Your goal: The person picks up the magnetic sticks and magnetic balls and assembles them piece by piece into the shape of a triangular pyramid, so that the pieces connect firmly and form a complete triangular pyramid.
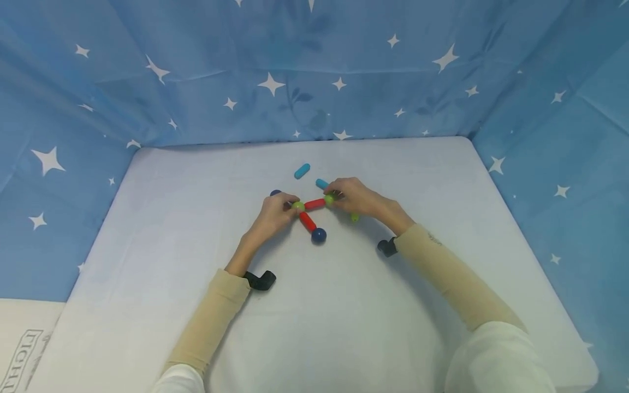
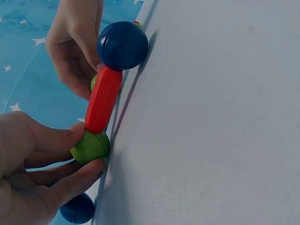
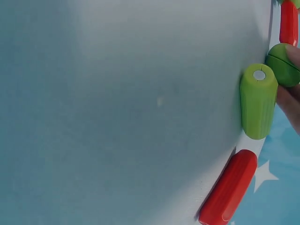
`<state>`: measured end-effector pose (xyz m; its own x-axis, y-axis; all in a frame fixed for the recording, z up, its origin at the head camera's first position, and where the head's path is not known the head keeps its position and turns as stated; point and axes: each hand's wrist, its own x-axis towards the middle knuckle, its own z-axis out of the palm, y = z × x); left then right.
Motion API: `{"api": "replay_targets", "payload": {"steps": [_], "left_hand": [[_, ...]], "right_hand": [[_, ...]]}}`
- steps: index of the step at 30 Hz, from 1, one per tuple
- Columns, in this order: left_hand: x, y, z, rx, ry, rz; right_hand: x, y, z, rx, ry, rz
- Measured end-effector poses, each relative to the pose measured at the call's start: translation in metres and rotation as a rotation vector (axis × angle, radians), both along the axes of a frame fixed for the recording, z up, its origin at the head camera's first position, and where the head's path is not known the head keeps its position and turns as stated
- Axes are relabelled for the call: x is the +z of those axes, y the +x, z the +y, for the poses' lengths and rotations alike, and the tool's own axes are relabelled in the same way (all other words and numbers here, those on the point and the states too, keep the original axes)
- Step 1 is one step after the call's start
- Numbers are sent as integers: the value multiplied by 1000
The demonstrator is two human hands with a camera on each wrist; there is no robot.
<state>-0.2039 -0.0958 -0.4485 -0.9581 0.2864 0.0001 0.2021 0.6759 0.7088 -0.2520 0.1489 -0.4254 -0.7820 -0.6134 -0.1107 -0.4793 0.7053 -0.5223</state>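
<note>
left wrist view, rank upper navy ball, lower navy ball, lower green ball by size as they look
Upper navy ball, clearly largest
Lower green ball and lower navy ball: too close to rank, green partly covered

The left hand [image 1: 273, 214] and the right hand [image 1: 357, 197] are bare, with a close-fitting beige sleeve on the left forearm [image 1: 208, 322] and a matching beige sleeve on the right [image 1: 459, 278], the latter bearing a small dark mark [image 1: 434, 238] near its cuff. Behind these come a white left sleeve [image 1: 179, 381] and a fuller white right sleeve [image 1: 498, 360]. A stubby black attachment juts from the left cuff [image 1: 262, 280], and a similar black piece from the right [image 1: 386, 247].
</note>
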Motion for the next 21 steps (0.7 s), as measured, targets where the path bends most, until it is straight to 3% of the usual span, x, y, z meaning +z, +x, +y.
{"api": "replay_targets", "payload": {"steps": [21], "left_hand": [[-2, 1, 3, 27, 0, -6]], "right_hand": [[-3, 11, 5, 13, -26, 9]]}}
